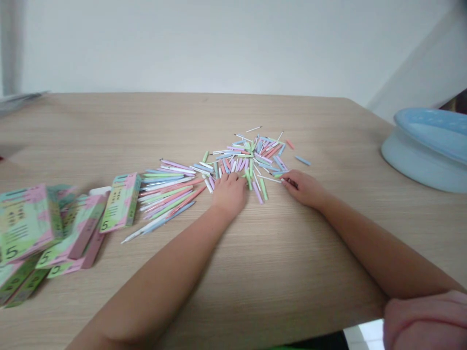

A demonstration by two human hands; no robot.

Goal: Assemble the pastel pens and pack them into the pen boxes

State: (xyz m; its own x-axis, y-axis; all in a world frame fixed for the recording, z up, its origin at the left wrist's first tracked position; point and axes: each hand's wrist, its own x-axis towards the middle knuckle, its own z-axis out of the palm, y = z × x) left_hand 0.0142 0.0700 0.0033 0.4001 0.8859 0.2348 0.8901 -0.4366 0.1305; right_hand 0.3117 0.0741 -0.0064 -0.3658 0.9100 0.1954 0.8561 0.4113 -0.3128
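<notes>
A scattered heap of small pastel pen parts and caps (251, 155) lies at the middle of a wooden table (277, 262). My left hand (229, 192) rests at the heap's near edge, fingers curled down onto the pieces. My right hand (303, 187) lies just right of it, its fingers pinching a thin white pen part at the heap's near right edge. To the left of my left hand lies a row of assembled pastel pens (168, 192).
Several pink and green printed boxes (54, 228) are piled at the table's left side. A pale blue round basin (426, 146) stands at the far right edge. A light wall rises behind the table.
</notes>
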